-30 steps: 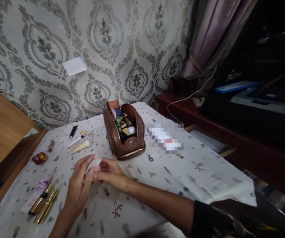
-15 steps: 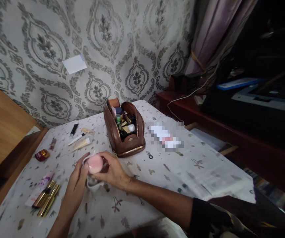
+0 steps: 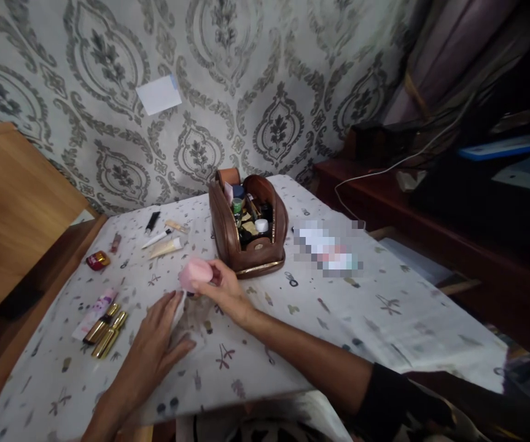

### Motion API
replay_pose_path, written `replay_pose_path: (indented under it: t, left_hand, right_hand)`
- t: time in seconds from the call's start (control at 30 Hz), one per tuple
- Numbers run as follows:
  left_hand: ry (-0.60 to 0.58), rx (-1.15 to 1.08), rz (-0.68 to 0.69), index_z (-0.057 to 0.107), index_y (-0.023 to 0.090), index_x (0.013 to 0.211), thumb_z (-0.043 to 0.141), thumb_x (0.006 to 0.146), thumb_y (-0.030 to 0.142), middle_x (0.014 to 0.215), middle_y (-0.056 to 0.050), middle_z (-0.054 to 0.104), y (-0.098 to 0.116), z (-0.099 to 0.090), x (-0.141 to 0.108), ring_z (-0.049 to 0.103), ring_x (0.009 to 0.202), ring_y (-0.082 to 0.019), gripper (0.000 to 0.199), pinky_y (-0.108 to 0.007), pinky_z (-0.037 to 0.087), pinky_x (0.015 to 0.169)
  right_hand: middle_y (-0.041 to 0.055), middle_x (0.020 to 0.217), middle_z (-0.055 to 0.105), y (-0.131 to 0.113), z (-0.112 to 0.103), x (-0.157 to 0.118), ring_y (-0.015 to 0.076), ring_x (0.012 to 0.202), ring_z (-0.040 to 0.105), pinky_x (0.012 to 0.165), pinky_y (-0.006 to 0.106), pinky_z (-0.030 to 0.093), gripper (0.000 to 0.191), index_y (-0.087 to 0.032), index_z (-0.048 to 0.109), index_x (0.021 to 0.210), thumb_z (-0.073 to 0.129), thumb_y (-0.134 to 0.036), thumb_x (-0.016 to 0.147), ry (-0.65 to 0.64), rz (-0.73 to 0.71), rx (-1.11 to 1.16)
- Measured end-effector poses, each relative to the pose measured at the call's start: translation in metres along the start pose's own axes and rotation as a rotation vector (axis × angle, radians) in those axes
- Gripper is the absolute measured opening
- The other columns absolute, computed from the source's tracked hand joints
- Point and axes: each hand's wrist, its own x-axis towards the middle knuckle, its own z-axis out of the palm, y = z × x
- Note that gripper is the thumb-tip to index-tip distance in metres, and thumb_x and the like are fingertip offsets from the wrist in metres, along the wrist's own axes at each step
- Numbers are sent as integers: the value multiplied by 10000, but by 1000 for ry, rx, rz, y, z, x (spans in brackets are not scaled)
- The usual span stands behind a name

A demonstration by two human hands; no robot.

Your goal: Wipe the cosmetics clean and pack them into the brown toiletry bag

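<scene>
In my right hand point(image 3: 230, 294) is a smooth, rounded pink thing point(image 3: 195, 274), like a small jar or compact, held up above the table between thumb and fingers. My left hand point(image 3: 158, 337) is just below it, fingers stretched forward and thumb apart. Along its forefinger shows the edge of a white wipe or cloth point(image 3: 179, 312), mostly hidden by the hand. Just beyond my right hand stands a brown toiletry bag point(image 3: 228, 242), unzipped, with several small bottles and jars inside. A green-capped bottle point(image 3: 237, 209) and a white-lidded jar point(image 3: 261, 225) show there.
Gold tubes point(image 3: 110, 334) and a pink-white tube point(image 3: 101, 307) lie at left, near a red container point(image 3: 97, 260). Behind are a cream tube point(image 3: 166, 247), a white pen-like stick point(image 3: 156, 238) and a black tube point(image 3: 153, 222). A blurred-out packet point(image 3: 327, 245) lies right of the bag.
My right hand has lifted the pink thing away from my left hand, tilting it. My left hand has opened out and moved below it, the white wipe beside its fingers. The view has shifted left.
</scene>
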Motion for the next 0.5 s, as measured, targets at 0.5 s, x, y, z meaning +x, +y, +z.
replay_pose_path:
  t: [0.5]
  left_hand:
    - [448, -120, -107, 622, 196, 1041, 444, 974, 300, 1043, -75, 655, 24, -29, 27, 625, 1028, -234, 217, -366, 496, 916]
  right_hand:
    - [38, 1026, 699, 0, -2, 0, 209, 999, 650, 938, 356, 501, 580, -205, 626, 989, 916, -356, 511, -57, 52, 27]
